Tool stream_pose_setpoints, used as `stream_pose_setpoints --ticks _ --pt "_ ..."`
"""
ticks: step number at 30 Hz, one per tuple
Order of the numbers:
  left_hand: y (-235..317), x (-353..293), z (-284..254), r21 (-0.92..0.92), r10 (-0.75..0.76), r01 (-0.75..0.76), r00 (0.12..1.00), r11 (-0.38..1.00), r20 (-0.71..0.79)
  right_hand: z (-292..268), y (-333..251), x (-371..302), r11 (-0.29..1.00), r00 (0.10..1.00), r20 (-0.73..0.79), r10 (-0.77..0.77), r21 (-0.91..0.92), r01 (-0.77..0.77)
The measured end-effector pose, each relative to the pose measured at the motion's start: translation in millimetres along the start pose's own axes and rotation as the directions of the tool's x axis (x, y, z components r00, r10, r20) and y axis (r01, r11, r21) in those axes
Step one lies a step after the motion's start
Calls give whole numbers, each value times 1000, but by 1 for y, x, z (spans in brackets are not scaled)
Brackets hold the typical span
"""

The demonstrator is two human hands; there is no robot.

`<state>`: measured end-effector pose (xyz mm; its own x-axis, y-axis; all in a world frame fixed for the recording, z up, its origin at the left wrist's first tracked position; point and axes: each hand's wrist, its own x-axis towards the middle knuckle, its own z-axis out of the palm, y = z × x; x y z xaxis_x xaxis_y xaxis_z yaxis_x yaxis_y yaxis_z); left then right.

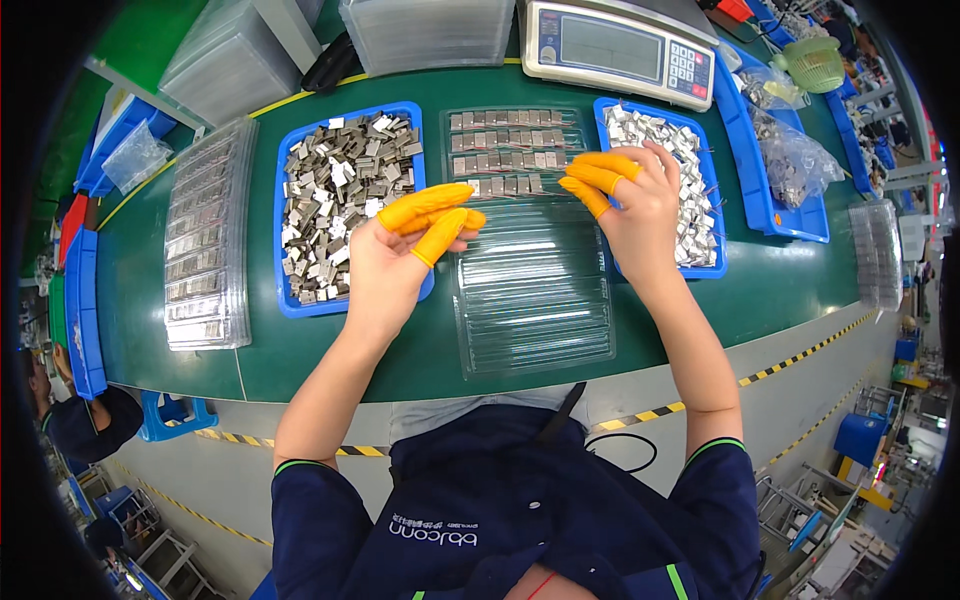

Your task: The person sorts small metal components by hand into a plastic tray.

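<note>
Orange-capped fingers of my left hand and right hand pinch apart over the clear tray; a fumbled part could miss its slot.

Grey scale screen top centre, clear plastic bags right

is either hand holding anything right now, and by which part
Cannot be told. Both the left hand and right hand hover over the clear tray with orange-capped fingertips together; any small metal piece is hidden.

Right hand hides tray parts beneath (fingertip contents too small to tell).
</note>
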<state>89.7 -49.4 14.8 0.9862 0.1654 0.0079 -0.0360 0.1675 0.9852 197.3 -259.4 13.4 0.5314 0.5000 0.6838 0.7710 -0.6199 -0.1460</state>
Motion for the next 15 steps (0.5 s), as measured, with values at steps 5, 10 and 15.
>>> stream_pose_setpoints --ticks 5,10,15 --pt "-10 -7 2 34 -177 174 964 984 197 -8 -23 0 969 976 -24 -218 112 219" --pt "-10 -16 15 77 -29 19 992 997 123 -3 -46 -5 904 948 -126 -293 285 317" --pt "-19 -14 12 17 -23 20 991 1000 135 -2 -46 -8 894 995 -40 -88 437 97"
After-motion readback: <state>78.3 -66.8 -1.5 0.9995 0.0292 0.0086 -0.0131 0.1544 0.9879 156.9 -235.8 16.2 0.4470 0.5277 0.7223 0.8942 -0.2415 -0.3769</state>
